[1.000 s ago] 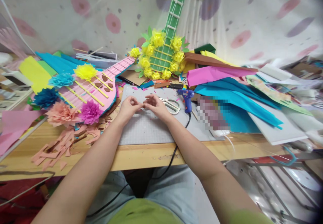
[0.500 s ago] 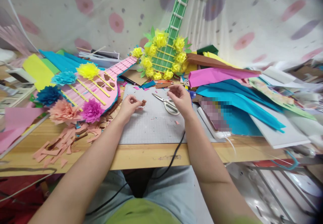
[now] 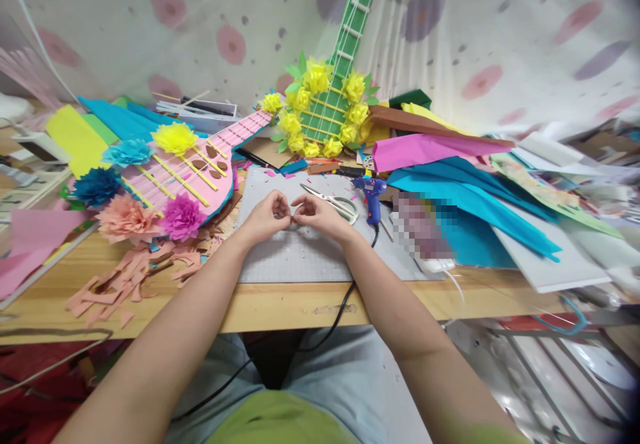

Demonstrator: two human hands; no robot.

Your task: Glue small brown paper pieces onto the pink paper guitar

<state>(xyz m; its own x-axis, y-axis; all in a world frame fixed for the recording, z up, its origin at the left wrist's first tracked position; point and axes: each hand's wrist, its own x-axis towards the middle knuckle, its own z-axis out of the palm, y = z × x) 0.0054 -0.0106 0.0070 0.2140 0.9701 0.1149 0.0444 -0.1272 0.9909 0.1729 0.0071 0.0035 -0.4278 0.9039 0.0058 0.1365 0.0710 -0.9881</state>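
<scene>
Over the grey cutting mat (image 3: 295, 264), my left hand (image 3: 267, 219) and my right hand (image 3: 320, 216) meet fingertip to fingertip. Both are closed in a pinch on a small brown piece of paper (image 3: 293, 218), mostly covered by the fingers. Just behind my right hand lie scissors (image 3: 349, 209) with pale handles, partly hidden by it. To their right is a blue glue gun (image 3: 371, 199), its black cord running down under my right forearm. A pink paper guitar (image 3: 200, 167), decorated with large paper flowers and brown ovals, rests left of the mat.
A green paper guitar (image 3: 327, 114) ringed with yellow flowers leans at the back. Brown paper scraps (image 3: 117, 277) litter the table's left side. Blue crepe paper (image 3: 480, 194) and a pink sheet (image 3: 430, 151) are piled on the right. A pixelated object (image 3: 425, 227) sits beside the mat.
My right hand has moved left and down to meet my left hand at the small brown piece. The glue gun behind it has come into view. My left hand has shifted slightly right.
</scene>
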